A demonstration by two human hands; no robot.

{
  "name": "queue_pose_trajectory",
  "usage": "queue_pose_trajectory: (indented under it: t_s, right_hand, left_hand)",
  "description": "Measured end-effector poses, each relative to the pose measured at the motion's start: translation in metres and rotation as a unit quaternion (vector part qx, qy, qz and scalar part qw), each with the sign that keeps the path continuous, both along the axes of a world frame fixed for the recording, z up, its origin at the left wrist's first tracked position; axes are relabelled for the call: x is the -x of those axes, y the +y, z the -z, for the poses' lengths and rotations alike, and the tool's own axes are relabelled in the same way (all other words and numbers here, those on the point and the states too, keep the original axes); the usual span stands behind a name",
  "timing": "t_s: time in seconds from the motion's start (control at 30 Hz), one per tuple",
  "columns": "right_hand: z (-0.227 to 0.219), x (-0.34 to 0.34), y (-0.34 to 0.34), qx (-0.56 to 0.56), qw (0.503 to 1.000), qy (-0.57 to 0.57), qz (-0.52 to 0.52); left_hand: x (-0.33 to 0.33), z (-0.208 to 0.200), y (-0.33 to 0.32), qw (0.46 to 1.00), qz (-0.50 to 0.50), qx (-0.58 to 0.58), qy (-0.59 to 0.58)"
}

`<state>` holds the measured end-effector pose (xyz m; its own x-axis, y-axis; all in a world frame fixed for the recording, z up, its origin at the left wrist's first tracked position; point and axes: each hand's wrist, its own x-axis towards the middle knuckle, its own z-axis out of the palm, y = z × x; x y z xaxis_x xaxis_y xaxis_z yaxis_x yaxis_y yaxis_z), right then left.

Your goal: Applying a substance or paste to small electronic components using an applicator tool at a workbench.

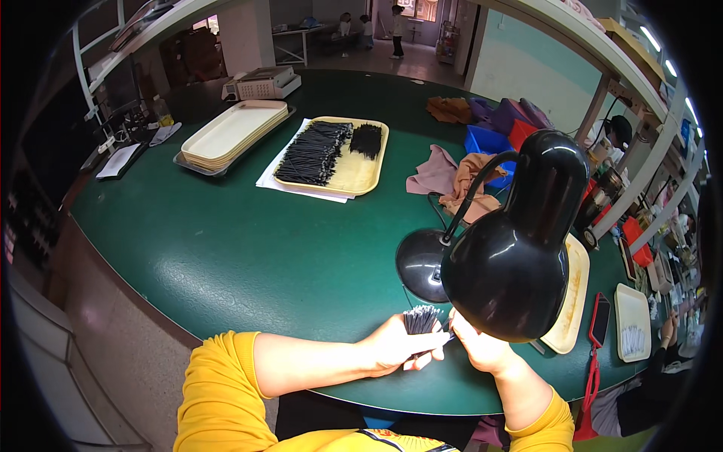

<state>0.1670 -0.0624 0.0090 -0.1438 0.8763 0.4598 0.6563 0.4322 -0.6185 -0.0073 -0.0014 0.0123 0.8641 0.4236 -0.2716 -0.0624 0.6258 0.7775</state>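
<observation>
One bundle of black pieces (419,322), lower centre, is clamped in the left hand (388,348); a loosened grip could spill it. The lamp (506,275) partly hides the right hand (486,349): I cannot tell its grip; raising it risks a bump.

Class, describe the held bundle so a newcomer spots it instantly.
On the green tabletop stands a black lamp. In front of its base, the left hand grips the bundle: dark, pale-tipped, held, while other black pieces lie in a tray.

Bundle (421,321) before lamp base (416,264); tray (354,177) behind-left
</observation>
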Motion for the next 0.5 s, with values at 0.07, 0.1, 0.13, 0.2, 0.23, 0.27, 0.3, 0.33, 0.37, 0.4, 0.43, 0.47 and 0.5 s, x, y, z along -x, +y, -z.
queue_pose_trajectory:
  t_s: [0.07,0.1,0.13,0.2,0.23,0.27,0.3,0.33,0.37,0.4,0.43,0.47,0.5]
  right_hand:
    - [0.002,0.0,-0.001,0.082,0.993,0.086,-0.01]
    - [0.003,0.0,-0.003,0.085,0.992,0.087,-0.008]
    - [0.004,0.0,-0.003,0.113,0.986,0.123,0.007]
    - [0.005,0.0,-0.004,0.167,0.966,0.194,0.037]
    - [0.005,-0.001,-0.003,0.168,0.966,0.195,0.037]
    - [0.003,-0.002,-0.003,0.189,0.95,0.249,0.025]
    - [0.001,-0.002,-0.003,0.209,0.93,0.302,0.012]
    - [-0.002,-0.003,-0.003,0.228,0.907,0.353,0.0]
    - [-0.005,-0.001,-0.001,0.229,0.907,0.354,0.0]
    - [-0.01,0.004,0.0,0.22,0.897,0.382,-0.042]
    - [-0.015,0.01,0.002,0.21,0.884,0.408,-0.084]
    - [-0.019,0.012,0.003,0.2,0.869,0.434,-0.126]
    - [-0.023,0.012,0.004,0.199,0.869,0.434,-0.128]
  left_hand:
    - [0.0,-0.001,0.0,1.0,-0.007,-0.009,0.004]
    - [-0.001,-0.001,-0.001,1.0,-0.013,-0.02,0.009]
    - [-0.001,-0.001,-0.001,0.999,-0.019,-0.03,0.014]
    - [-0.001,-0.001,0.0,1.0,-0.016,-0.019,0.011]
    - [-0.001,-0.001,0.001,1.0,-0.017,-0.014,0.008]
    - [-0.001,0.0,0.002,1.0,-0.017,-0.008,0.005]
    - [-0.002,0.001,0.002,1.0,-0.017,-0.007,0.006]
    - [-0.002,0.002,0.003,1.0,-0.009,0.017,-0.011]
    - [-0.002,0.002,0.003,0.999,-0.002,0.04,-0.028]
    - [-0.002,0.002,0.003,0.997,0.006,0.063,-0.044]
    - [-0.001,0.002,0.004,0.997,0.005,0.062,-0.044]
    - [0.0,0.001,0.004,0.995,0.017,0.08,-0.055]
    - [0.001,-0.001,0.004,0.993,0.029,0.098,-0.066]
